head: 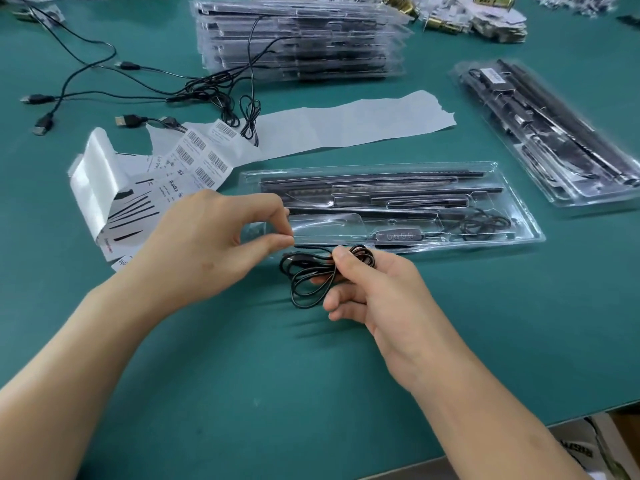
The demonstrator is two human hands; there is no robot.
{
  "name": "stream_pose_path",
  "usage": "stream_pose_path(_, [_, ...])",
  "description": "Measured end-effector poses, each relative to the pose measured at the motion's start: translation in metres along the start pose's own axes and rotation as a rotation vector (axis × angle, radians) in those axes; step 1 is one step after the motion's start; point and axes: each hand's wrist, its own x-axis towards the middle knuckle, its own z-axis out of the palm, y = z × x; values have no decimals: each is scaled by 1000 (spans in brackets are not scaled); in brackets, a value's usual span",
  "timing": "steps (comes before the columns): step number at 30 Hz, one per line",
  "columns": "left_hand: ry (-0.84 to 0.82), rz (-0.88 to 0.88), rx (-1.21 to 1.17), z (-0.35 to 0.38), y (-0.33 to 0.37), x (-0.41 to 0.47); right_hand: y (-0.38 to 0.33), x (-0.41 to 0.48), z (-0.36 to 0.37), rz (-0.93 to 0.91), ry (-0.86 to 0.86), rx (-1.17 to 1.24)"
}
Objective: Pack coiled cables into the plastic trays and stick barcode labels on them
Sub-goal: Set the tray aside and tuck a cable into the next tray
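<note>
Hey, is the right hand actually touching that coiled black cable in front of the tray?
Touching. The head view shows the right hand pinching the coiled cable between its thumb and curled fingers.

Single view, head-worn, wide-angle. Faces forward and down across the green table (207, 393) from the person's side; both forearms enter at the bottom edge. Close range: left hand (207, 244), right hand (374, 289) and clear plastic tray (325, 225) fill mid-frame, and loops of the coiled cable (362, 254) read singly. The far field bows and softens; the tray stack (301, 39) there is possibly motion-blurred.
</note>
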Motion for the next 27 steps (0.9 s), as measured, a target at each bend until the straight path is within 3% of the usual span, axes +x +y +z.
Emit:
stream_pose_path(11, [-42, -7, 4, -2, 1, -1, 8, 3, 25, -98, 252, 8])
stream_pose_path(20, [-62, -43, 34, -5, 3, -4, 9, 1, 39, -128, 320, 43])
stream_pose_path(27, [-16, -43, 140, 0, 19, -5, 6, 2, 33, -12, 246, 63])
